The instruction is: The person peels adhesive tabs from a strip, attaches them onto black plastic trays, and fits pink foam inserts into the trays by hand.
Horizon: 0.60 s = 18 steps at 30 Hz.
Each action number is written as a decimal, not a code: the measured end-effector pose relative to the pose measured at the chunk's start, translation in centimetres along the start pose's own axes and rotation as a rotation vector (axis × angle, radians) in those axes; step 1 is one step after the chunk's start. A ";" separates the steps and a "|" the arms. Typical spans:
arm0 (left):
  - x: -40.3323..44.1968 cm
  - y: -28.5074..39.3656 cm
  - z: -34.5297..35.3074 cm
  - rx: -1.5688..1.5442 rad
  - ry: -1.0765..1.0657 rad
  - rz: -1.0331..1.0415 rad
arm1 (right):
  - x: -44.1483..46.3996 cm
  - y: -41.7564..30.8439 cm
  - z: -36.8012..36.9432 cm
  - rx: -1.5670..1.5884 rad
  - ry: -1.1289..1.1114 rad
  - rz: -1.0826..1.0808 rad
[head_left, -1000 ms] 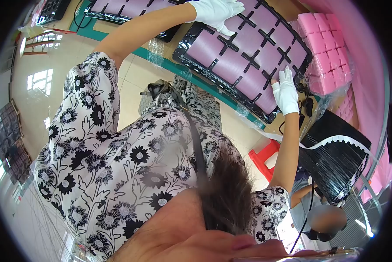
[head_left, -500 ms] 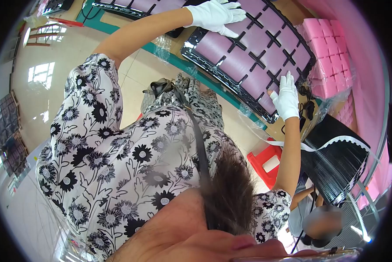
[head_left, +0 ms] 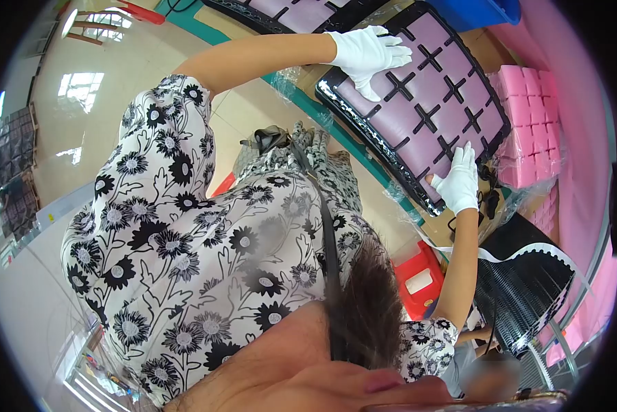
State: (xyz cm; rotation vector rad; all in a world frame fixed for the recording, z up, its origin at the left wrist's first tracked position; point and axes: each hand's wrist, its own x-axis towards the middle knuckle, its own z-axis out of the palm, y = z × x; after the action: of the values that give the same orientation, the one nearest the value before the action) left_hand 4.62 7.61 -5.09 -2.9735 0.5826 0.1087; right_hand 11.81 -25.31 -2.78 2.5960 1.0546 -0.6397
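A purple padded panel (head_left: 384,113) with black plus-shaped pieces and a glossy black border lies on the table in front of me. My left hand (head_left: 369,56), in a white glove, rests flat on its upper left part with the fingers spread. On its lower right part lies my right hand (head_left: 457,182), also white-gloved, fingers stretched out and thumb apart. Neither hand grips anything. Dark small items (head_left: 488,196), too unclear to name, sit just beyond the right hand.
Another purple panel (head_left: 291,15) lies at the upper left. Pink blocks (head_left: 528,127) in clear plastic stand at the right, below a blue bin (head_left: 476,14). Nearer are a black ribbed stack (head_left: 521,278) and a red stool (head_left: 418,281). A person (head_left: 490,378) is at the lower right.
My view has shifted, so the panel and both hands appear farther right and lower, and the blue bin shows. Both hands stay laid on the panel in about the same spots.
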 end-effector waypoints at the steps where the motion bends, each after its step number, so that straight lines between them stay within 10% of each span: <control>1: -0.1 0.1 -0.1 0.000 0.002 -0.003 | 0.0 -0.2 -0.2 -0.016 -0.025 0.013; 18: -4.9 3.2 1.7 0.004 0.214 0.156 | -3.8 -1.1 6.5 0.064 0.289 -0.081</control>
State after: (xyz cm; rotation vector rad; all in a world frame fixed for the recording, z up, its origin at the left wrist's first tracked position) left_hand -1.20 6.64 -6.60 -2.9520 0.8383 -0.2008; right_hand 6.65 -29.42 -6.64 2.7720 1.2475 -0.3247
